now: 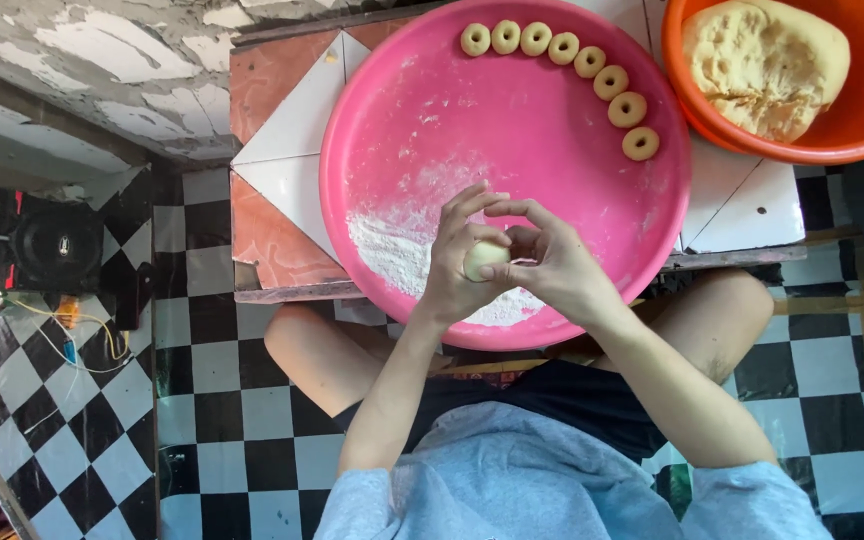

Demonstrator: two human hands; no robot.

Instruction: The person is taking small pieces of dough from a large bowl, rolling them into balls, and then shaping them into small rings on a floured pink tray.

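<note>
Left hand [457, 262]: curled around the dough ball [483, 259], fingers bent over its top, clamped on it.
Right hand [552, 262]: pressed against the left, thumb and fingertips pinching the same ball from the other side.
Dough ball: pale, small, held between both hands, just above the near rim of the tray [512, 120].
Tray: round, pink, under and beyond the hands, resting on a low tiled table [287, 150].
Flour [397, 250]: white heap on the tray, directly beneath and left of the hands.
Rings [562, 70]: eight small dough rings in a curved row along the far rim, well apart from the hands.
Bowl [852, 130]: orange, beyond the right hand, touching the tray's edge, holding a big lump of dough [762, 65].
Floor [212, 400]: black-and-white checks, around the person's knees.
</note>
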